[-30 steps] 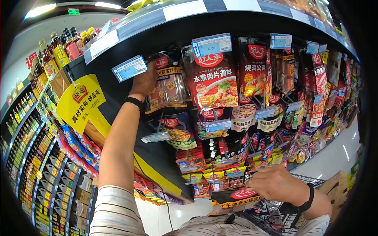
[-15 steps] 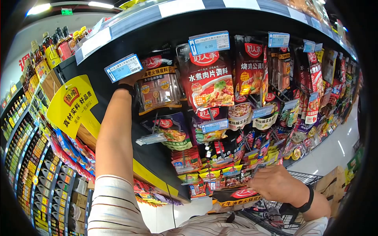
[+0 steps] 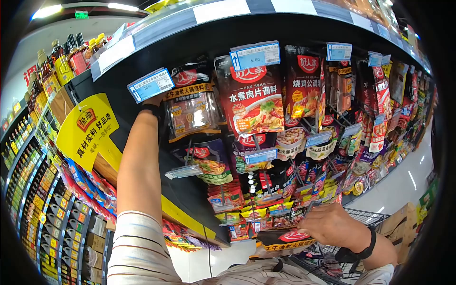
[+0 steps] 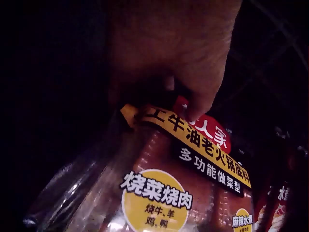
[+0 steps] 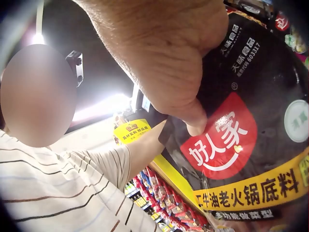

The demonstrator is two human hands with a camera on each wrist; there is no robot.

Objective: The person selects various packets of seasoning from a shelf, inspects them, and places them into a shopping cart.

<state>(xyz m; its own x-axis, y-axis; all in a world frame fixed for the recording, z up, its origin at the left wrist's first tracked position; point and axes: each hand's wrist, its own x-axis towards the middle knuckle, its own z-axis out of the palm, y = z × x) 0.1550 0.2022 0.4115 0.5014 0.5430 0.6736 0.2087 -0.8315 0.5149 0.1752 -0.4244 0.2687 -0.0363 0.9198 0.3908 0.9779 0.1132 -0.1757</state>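
A yellow sign (image 3: 88,128) tilts beside the shelf, below upright bottles (image 3: 61,61). A green sign (image 3: 81,15) and a ceiling light (image 3: 123,6) show above. Blue-and-white price tag (image 3: 255,56) overlaps a red pouch (image 3: 254,107). A brown carton (image 3: 401,225) is beside the wire cart (image 3: 365,216).

To me the shop looks bright: white ceiling lights (image 3: 44,11) shine above the yellow sign (image 3: 88,128). In the head view, edges bend round and go black. The left wrist view is very dim and grainy; the left hand (image 4: 174,53) is shadowed, the left packet (image 4: 193,154) shines weakly. The right wrist view has strong white glare above the sign, an oval blur left of it, and a small shine on the right packet (image 5: 251,106).
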